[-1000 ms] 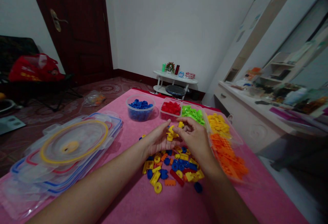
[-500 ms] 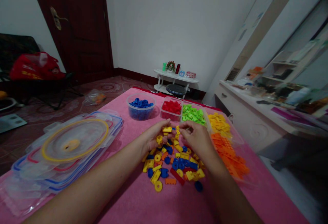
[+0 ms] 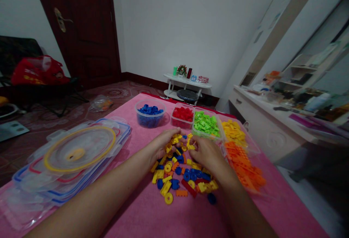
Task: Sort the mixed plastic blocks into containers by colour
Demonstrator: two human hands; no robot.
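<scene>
We note the left hand point(image 3: 160, 146) and right hand point(image 3: 207, 153) resting on the far edge of the brick pile point(image 3: 185, 174) on the pink surface point(image 3: 152, 216), fingers curled around yellow bricks point(image 3: 178, 140).

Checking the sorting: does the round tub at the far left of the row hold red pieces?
No, the round tub holds blue pieces; the red pieces fill the next container.

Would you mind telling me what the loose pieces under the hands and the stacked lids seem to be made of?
Loose pieces: likely hard moulded plastic, judging by solid bright colours and crisp studs and holes. Stacked lids: apparently clear, glossy plastic with coloured rims, since the cloth shows through.
</scene>
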